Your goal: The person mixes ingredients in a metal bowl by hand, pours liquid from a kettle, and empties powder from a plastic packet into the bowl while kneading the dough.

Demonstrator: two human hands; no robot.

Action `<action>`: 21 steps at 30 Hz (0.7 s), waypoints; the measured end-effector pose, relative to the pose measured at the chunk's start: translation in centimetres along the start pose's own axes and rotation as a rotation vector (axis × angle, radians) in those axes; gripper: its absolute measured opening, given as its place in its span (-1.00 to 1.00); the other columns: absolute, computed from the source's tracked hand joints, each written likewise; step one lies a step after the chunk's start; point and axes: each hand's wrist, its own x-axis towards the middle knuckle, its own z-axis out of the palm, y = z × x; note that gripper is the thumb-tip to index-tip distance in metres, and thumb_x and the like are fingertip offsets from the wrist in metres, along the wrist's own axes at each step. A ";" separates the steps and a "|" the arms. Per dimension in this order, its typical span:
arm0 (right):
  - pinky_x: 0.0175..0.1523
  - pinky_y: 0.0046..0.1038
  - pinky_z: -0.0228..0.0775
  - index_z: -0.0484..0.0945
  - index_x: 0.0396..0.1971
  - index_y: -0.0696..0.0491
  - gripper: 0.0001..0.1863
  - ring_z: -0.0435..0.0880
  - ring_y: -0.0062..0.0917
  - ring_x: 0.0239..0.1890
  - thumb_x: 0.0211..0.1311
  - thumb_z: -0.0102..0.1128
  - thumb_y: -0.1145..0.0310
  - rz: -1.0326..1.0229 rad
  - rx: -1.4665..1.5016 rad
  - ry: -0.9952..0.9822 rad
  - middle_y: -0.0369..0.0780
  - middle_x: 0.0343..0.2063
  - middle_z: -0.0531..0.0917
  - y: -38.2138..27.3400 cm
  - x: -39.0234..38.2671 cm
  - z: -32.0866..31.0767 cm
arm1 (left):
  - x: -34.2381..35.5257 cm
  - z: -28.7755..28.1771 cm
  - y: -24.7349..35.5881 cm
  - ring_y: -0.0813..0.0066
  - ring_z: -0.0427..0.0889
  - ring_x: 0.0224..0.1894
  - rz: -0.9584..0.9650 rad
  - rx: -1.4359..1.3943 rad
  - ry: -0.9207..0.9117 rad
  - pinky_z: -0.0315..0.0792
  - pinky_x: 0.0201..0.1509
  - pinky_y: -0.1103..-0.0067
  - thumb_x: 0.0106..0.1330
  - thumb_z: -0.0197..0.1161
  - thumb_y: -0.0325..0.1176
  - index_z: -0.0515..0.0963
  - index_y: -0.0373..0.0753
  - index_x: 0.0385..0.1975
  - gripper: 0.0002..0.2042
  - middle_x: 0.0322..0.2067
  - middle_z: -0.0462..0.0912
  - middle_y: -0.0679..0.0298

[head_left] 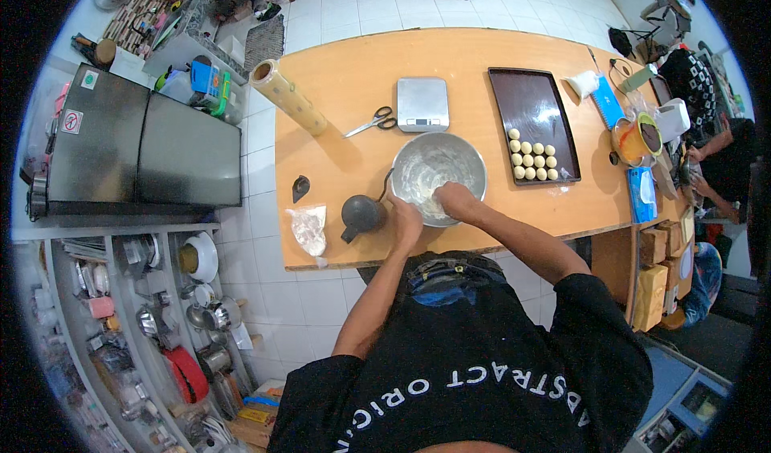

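A steel bowl (pixel 438 160) with pale, floury mixture smeared inside sits at the front of the wooden table (pixel 337 67). My left hand (pixel 405 216) grips its left rim. My right hand (pixel 456 200) is down in the bowl, fingers curled into the mixture, their tips hidden. Left of the bowl are a dark grey rounded object (pixel 363 212), a small dark piece (pixel 301 188) and a bag of white powder (pixel 307 228). Behind it lie a scale (pixel 422 99) and black-handled scissors (pixel 377 121). A dark tray (pixel 530 108) holds several pale dough balls (pixel 527 161).
A roll of wrap (pixel 285 95) stands at the back left. A pot (pixel 634 144), blue packs (pixel 642 194) and a white bag (pixel 582 83) crowd the right end, where another person (pixel 715 152) works. A fridge (pixel 104 148) and shelves (pixel 96 308) line the left.
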 end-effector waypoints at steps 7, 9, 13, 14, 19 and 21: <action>-0.28 -0.23 0.42 0.52 -0.55 0.20 -0.88 0.57 -0.15 -0.39 -0.14 0.02 0.52 0.176 0.014 0.166 0.04 -0.51 0.56 2.4 -0.2 -0.7 | -0.4 -0.1 0.8 -0.21 0.42 -0.17 0.138 0.053 -0.011 0.27 -0.09 0.18 0.09 -0.16 -0.56 -0.15 -0.45 0.09 -0.46 -0.25 0.41 -0.35; -0.27 -0.24 0.42 0.52 -0.54 0.21 -0.87 0.58 -0.16 -0.38 -0.12 0.00 0.52 0.214 -0.001 -0.060 0.04 -0.50 0.56 1.4 -0.3 -0.9 | 0.3 0.0 -0.4 -0.21 0.43 -0.18 0.033 0.131 -0.042 0.28 -0.10 0.18 0.09 -0.15 -0.57 -0.16 -0.48 0.09 -0.45 -0.26 0.42 -0.35; -0.28 -0.24 0.42 0.51 -0.52 0.21 -0.87 0.57 -0.15 -0.36 -0.12 0.02 0.51 0.117 0.030 -0.074 0.05 -0.49 0.56 0.4 -0.5 1.0 | 0.3 0.3 -0.6 -0.22 0.43 -0.20 0.115 0.104 0.006 0.27 -0.13 0.17 0.09 -0.15 -0.56 -0.16 -0.52 0.07 -0.46 -0.29 0.42 -0.36; -0.27 -0.23 0.42 0.51 -0.51 0.21 -0.87 0.57 -0.14 -0.36 -0.13 0.04 0.50 0.127 0.128 -0.049 0.05 -0.48 0.56 0.3 -0.2 1.0 | 0.0 -0.1 0.3 -0.19 0.39 -0.14 0.048 0.051 -0.040 0.25 -0.07 0.20 0.03 -0.14 -0.62 -0.10 -0.53 0.03 -0.49 -0.20 0.35 -0.34; -0.26 -0.22 0.41 0.50 -0.50 0.22 -0.84 0.56 -0.12 -0.34 -0.17 0.10 0.50 0.206 0.161 0.021 0.06 -0.47 0.55 0.1 -0.3 -1.3 | 0.1 -0.1 -0.3 -0.19 0.37 -0.11 0.045 0.003 -0.025 0.24 -0.03 0.23 -0.02 -0.13 -0.66 -0.02 -0.55 -0.05 -0.54 -0.18 0.33 -0.33; -0.23 -0.22 0.40 0.50 -0.50 0.22 -0.84 0.56 -0.11 -0.33 -0.20 0.08 0.54 0.208 0.081 -0.157 0.08 -0.48 0.55 0.1 -0.7 -2.1 | 0.3 0.0 -0.1 -0.20 0.39 -0.15 -0.049 0.049 -0.036 0.24 -0.06 0.20 -0.02 -0.11 -0.65 -0.04 -0.55 -0.06 -0.53 -0.23 0.36 -0.32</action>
